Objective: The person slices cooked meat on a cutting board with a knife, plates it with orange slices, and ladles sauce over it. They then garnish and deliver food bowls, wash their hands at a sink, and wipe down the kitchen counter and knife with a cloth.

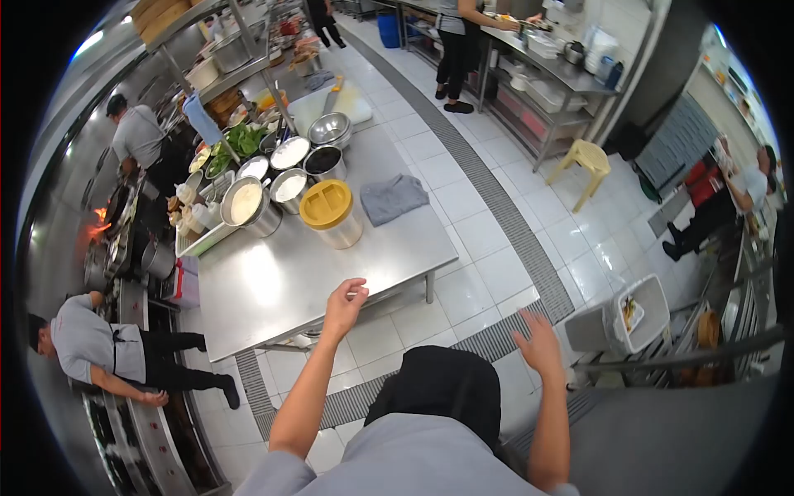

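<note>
My left hand [346, 301] hangs in the air just off the near edge of a steel table [248, 306], its fingers loosely bent with nothing in them. Nearest to it on the table is a clear tub with a yellow lid [326, 205]. Out to the side over the floor, my right hand [541, 345] is empty with its fingers apart. Beside the tub lies a folded grey cloth [394, 199]. Behind it stand a metal pot of pale contents [246, 203], a pot of white contents [289, 187] and a pot of something dark [323, 161].
A grey waste bin [643, 318] stands to the right, and a yellow stool [581, 169] is farther back. Floor grates [488, 178] run across the tiles. Co-workers stand at the left stoves [103, 343], at the back counter [453, 41] and at the far right [740, 194].
</note>
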### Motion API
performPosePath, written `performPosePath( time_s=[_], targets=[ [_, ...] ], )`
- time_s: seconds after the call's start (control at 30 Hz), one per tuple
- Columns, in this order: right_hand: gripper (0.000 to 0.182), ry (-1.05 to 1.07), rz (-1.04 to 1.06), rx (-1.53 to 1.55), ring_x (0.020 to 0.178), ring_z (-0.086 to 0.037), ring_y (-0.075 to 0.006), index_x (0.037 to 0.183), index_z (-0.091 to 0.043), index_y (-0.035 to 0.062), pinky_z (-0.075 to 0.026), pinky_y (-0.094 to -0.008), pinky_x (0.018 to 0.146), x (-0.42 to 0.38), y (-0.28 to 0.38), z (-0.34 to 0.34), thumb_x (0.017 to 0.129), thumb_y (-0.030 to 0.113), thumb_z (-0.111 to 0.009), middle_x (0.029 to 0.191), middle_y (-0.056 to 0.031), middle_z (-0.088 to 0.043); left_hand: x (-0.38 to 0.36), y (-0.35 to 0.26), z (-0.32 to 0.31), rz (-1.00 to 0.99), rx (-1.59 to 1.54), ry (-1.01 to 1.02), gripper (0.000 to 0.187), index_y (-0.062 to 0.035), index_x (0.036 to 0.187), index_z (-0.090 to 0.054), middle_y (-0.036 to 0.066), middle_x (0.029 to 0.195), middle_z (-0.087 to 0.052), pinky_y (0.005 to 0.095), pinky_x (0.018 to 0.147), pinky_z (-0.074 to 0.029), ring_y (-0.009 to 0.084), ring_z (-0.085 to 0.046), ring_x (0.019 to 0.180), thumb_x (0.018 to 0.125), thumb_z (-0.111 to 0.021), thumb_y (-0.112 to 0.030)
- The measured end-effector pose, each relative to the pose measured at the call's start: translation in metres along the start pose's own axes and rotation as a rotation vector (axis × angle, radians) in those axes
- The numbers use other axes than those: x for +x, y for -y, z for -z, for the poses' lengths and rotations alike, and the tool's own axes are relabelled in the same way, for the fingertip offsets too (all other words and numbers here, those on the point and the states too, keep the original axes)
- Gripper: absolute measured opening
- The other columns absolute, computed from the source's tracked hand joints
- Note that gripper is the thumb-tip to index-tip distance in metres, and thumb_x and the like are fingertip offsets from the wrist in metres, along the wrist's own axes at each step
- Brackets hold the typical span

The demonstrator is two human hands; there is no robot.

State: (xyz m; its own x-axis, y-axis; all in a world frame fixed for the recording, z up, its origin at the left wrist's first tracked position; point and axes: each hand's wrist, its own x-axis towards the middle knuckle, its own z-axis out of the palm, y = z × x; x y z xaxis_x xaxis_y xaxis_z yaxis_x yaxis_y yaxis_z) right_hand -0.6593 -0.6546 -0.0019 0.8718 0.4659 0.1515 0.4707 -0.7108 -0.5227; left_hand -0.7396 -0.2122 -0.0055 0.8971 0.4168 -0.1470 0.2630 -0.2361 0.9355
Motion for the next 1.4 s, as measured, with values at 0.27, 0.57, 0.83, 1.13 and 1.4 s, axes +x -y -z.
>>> performPosePath(
  time_s=[0.27, 0.57, 0.83, 1.13, 1.4],
  targets=[
    [0.050, 0.136, 0.092, 0.316, 0.119, -0.058, -0.0365, 0.128, -0.062, 0.0036, -0.048, -0.0444, 0.100, 0.311, 0.105, -0.120, 0.094, 0.040, -0.067, 0.127, -0.0176, -0.061, -0.004, 0.030, -0.003, 0.080, -0.144, -0.245, 0.031, -0.0012, 0.122, -0.066, 0.005, 0.099, -0.070, 0.0268, 0.079, -0.051, 0.0117, -0.063, 0.085, 0.096, -0.068, -0.018],
    [0.081, 0.154, -0.133, -0.129, 0.151, -0.008, -0.0510, 0.158, -0.029, 0.0078, -0.008, -0.0661, 0.120, 0.452, 0.166, -0.311, 0.094, 0.052, -0.053, 0.163, -0.0296, -0.017, 0.040, 0.056, 0.024, 0.291, -0.294, -0.383, 0.031, 0.0039, 0.124, -0.062, 0.009, 0.104, -0.068, 0.0296, 0.088, -0.053, 0.0155, -0.065, 0.096, 0.099, -0.065, -0.015],
    [0.083, 0.200, 0.446, -0.122, 0.154, -0.016, -0.0384, 0.159, -0.024, 0.0060, -0.013, -0.0553, 0.124, 0.664, 0.140, -0.352, 0.090, 0.039, -0.055, 0.167, -0.0152, -0.021, 0.045, 0.068, 0.048, 0.434, -0.297, -0.451, 0.030, 0.0033, 0.125, -0.061, 0.008, 0.104, -0.069, 0.0287, 0.090, -0.052, 0.0150, -0.066, 0.096, 0.098, -0.066, -0.009],
    [0.076, 0.390, 0.754, -0.158, 0.155, -0.013, -0.0393, 0.154, -0.034, 0.0043, -0.012, -0.0555, 0.124, 0.593, 0.108, -0.302, 0.085, 0.029, -0.055, 0.166, -0.0158, -0.021, 0.113, -0.003, 0.046, 0.356, -0.516, -0.746, 0.061, 0.0018, 0.141, -0.047, 0.011, 0.116, -0.061, 0.0350, 0.091, -0.052, 0.0190, -0.061, 0.105, 0.092, -0.074, -0.023],
    [0.084, 0.585, 0.701, 0.052, 0.154, -0.015, -0.0413, 0.154, -0.036, 0.0074, -0.009, -0.0567, 0.124, 0.511, 0.103, -0.267, 0.081, 0.033, -0.069, 0.166, -0.0166, -0.023, 0.169, -0.021, 0.056, 0.483, -0.519, -0.808, 0.050, 0.0000, 0.127, -0.049, 0.011, 0.105, -0.057, 0.0305, 0.062, -0.061, 0.0207, -0.068, 0.081, 0.082, -0.071, -0.006]
  ],
)
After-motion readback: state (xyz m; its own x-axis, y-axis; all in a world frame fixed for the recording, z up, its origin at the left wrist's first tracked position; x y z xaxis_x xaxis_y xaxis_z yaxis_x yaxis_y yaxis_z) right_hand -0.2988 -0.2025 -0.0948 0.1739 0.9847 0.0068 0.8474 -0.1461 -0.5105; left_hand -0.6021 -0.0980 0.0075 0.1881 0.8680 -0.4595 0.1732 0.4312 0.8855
